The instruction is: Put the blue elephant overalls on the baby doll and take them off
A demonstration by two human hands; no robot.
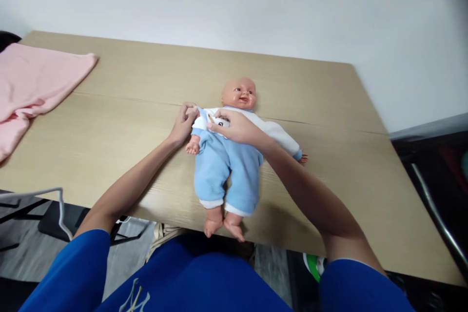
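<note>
A baby doll [238,95] lies on its back on the wooden table [329,107], dressed in a light blue romper [226,170] with white sleeves. Its feet hang over the near edge. My left hand [184,124] is closed on the doll's shoulder and sleeve at the left. My right hand [234,126] rests on the doll's chest, fingers pinched on the front of the romper near the collar.
A folded pink cloth [32,83] lies at the table's far left. A white wall stands behind the table. Dark furniture with a metal bar [435,204] stands to the right. A white cable [54,200] hangs at the lower left.
</note>
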